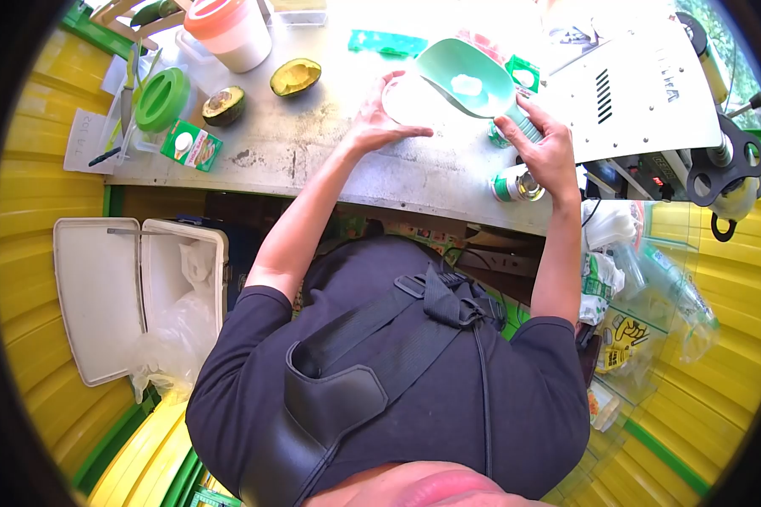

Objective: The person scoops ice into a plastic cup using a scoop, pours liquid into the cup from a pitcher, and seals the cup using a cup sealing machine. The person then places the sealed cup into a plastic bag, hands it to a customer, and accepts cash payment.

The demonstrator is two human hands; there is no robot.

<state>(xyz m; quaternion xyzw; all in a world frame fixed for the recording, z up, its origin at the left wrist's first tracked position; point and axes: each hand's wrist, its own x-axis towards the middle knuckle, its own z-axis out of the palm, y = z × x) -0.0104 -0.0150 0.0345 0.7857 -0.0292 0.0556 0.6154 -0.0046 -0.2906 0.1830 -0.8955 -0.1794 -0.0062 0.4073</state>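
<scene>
My right hand (pixel 543 144) grips the ribbed handle of a pale green scoop (pixel 448 59), which is held over the metal counter. A small white lump (pixel 466 84) lies in the scoop's bowl. My left hand (pixel 375 120) curves around a pale round cup (pixel 406 100) right beside the scoop, thumb stretched along its near side. Glare washes out the cup, so its contents cannot be made out. Below my right hand, a can (pixel 517 183) lies near the counter's front edge. Two avocado halves, one hollowed (pixel 295 78) and one darker (pixel 224 106), lie left of my left hand.
On the left stand a green-lidded container (pixel 162 100), a green carton (pixel 191 145) and an orange-lidded tub (pixel 227 34). A large white machine (pixel 643 93) occupies the counter's right side. Below left is an open white cooler (pixel 182 270); plastic bags (pixel 609 228) sit on the right.
</scene>
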